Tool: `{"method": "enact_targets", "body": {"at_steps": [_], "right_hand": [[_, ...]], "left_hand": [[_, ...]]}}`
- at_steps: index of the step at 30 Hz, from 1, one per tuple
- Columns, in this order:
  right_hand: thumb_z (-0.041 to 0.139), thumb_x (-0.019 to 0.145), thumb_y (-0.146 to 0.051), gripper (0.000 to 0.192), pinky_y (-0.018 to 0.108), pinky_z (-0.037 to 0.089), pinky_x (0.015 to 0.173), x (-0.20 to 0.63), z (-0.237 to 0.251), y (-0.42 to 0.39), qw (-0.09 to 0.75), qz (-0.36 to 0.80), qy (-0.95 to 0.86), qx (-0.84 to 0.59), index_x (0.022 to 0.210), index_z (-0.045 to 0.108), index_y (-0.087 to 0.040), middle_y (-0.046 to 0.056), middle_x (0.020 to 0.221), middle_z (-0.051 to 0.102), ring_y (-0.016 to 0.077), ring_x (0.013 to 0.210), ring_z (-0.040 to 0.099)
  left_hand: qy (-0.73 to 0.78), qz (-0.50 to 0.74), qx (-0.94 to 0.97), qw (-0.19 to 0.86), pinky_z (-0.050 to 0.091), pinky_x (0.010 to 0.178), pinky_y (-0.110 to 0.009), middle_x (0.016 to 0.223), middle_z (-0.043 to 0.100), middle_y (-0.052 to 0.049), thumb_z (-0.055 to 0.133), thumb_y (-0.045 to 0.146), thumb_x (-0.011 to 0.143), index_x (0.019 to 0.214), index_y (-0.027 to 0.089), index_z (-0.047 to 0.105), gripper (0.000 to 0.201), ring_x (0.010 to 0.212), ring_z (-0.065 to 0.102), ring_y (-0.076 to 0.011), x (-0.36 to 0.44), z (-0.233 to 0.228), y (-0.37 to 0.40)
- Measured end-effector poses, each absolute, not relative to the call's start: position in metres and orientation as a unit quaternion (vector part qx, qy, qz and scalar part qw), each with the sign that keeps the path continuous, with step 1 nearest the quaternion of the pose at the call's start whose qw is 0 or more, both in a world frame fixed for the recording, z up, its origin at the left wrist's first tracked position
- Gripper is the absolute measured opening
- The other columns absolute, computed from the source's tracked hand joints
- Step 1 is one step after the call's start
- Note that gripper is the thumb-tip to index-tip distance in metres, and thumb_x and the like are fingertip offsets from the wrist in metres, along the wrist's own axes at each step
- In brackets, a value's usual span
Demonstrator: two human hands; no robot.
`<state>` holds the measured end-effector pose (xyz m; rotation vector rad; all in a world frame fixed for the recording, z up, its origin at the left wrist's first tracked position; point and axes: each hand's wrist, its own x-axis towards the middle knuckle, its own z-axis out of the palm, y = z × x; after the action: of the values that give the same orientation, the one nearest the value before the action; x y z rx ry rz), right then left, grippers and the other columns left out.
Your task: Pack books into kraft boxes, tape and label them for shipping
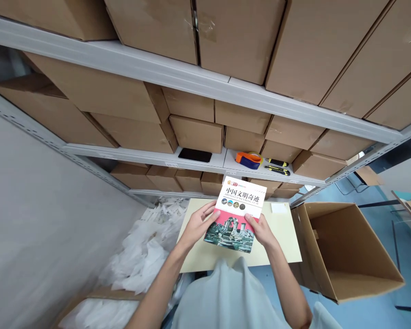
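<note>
Head view: 1 book (pixel 238 214) is held by both hands above a pale yellow table (pixel 284 237). The left hand (pixel 199 225) grips its left edge, thumb on the cover and fingers (pixel 210 208) curled along the edge. The right hand (pixel 261 230) grips the lower right edge, thumb across the cover. Both grips are closed on the book.

The book faces cover-up toward the camera. Its long axis runs away from the person, leaning slightly to the right; the white title band with Chinese characters is at the far end, and the photograph of stone ruins is at the near end.

An open cardboard box (pixel 345 251) stands just right of the table. A heap of white plastic bags (pixel 147 246) lies to the left. On the shelf (pixel 226 162) beyond sit a black phone (pixel 195 155), an orange tape dispenser (pixel 249 159) and 2 utility knives (pixel 277 167). Sealed cartons (pixel 198 132) fill the shelving.
</note>
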<state>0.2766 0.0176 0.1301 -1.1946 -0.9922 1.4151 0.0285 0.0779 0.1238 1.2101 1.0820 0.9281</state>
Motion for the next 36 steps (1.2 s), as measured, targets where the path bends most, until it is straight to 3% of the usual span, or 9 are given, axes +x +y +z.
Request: {"method": "enact_targets", "body": {"at_steps": [5,13,16,19,21,26,29,32,36], "right_hand": [[0.080,0.092,-0.072,0.060,0.055,0.065,0.109,0.283,0.130,0.018,0.473,0.576,-0.460,-0.482,0.126,0.084,-0.022,0.011,0.127,0.085,0.0344,0.110,0.083],[0.085,0.085,-0.074,0.056,0.059,0.062,0.113,0.304,0.129,0.029,0.474,0.478,-0.521,-0.525,0.109,0.091,-0.024,0.012,0.118,0.087,0.0386,0.121,0.080],[0.088,0.088,-0.066,0.045,0.059,0.048,0.129,0.315,0.140,0.026,0.478,0.430,-0.590,-0.488,0.114,0.091,-0.030,0.011,0.142,0.079,0.0379,0.149,0.065],[0.084,0.095,-0.059,0.029,0.058,0.040,0.135,0.320,0.152,0.019,0.483,0.386,-0.622,-0.480,0.111,0.092,-0.036,0.007,0.161,0.066,0.0350,0.165,0.045],[0.076,0.101,-0.056,0.024,0.061,0.036,0.136,0.321,0.158,0.015,0.482,0.365,-0.630,-0.487,0.106,0.092,-0.039,0.003,0.161,0.066,0.0333,0.167,0.042],[0.071,0.104,-0.053,0.023,0.064,0.033,0.136,0.327,0.160,0.004,0.457,0.343,-0.649,-0.502,0.108,0.090,-0.043,0.001,0.146,0.077,0.0339,0.154,0.060],[0.073,0.102,-0.055,0.028,0.058,0.047,0.126,0.331,0.155,-0.001,0.459,0.354,-0.629,-0.519,0.115,0.090,-0.037,0.006,0.133,0.084,0.0344,0.135,0.074],[0.075,0.100,-0.057,0.046,0.047,0.062,0.104,0.331,0.149,-0.006,0.472,0.378,-0.567,-0.559,0.134,0.083,-0.027,0.009,0.108,0.088,0.0288,0.103,0.080],[0.074,0.100,-0.057,0.064,0.038,0.063,0.087,0.330,0.141,-0.007,0.486,0.421,-0.499,-0.581,0.154,0.069,-0.022,0.005,0.098,0.085,0.0222,0.087,0.074]], "left_hand": [[0.411,0.383,0.491,0.667,0.064,0.109,-0.052,0.130,0.082,-0.018,0.099,0.059,0.071,0.122,0.018,0.081,0.068,0.128,0.076,-0.0395,0.027,0.127,0.078],[0.460,0.468,0.586,0.476,0.057,0.117,-0.051,0.125,0.084,-0.014,0.088,0.057,0.083,0.101,0.023,0.080,0.040,0.125,0.076,-0.0332,0.032,0.118,0.078],[0.426,0.491,0.650,0.393,0.052,0.122,-0.053,0.112,0.086,-0.010,0.078,0.046,0.094,0.088,0.027,0.077,0.021,0.137,0.069,-0.0315,0.030,0.132,0.077],[0.417,0.489,0.685,0.342,0.048,0.125,-0.058,0.102,0.087,-0.006,0.070,0.042,0.099,0.076,0.029,0.072,0.026,0.141,0.067,-0.0307,0.027,0.147,0.073],[0.439,0.477,0.683,0.336,0.046,0.127,-0.061,0.101,0.087,-0.006,0.068,0.045,0.099,0.072,0.031,0.068,0.030,0.143,0.065,-0.0315,0.026,0.154,0.069],[0.469,0.444,0.664,0.378,0.042,0.129,-0.064,0.101,0.086,-0.007,0.071,0.057,0.094,0.075,0.031,0.061,0.034,0.143,0.065,-0.0338,0.024,0.160,0.057],[0.475,0.444,0.629,0.426,0.045,0.128,-0.061,0.098,0.085,-0.008,0.077,0.064,0.089,0.084,0.030,0.053,0.042,0.133,0.072,-0.0342,0.025,0.157,0.052],[0.496,0.446,0.578,0.470,0.060,0.110,-0.050,0.101,0.084,-0.008,0.082,0.066,0.084,0.087,0.029,0.047,0.051,0.116,0.079,-0.0321,0.026,0.152,0.049],[0.512,0.400,0.590,0.480,0.064,0.101,-0.040,0.115,0.083,-0.011,0.070,0.065,0.094,0.100,0.026,0.068,0.040,0.114,0.079,-0.0303,0.026,0.148,0.047]]}}
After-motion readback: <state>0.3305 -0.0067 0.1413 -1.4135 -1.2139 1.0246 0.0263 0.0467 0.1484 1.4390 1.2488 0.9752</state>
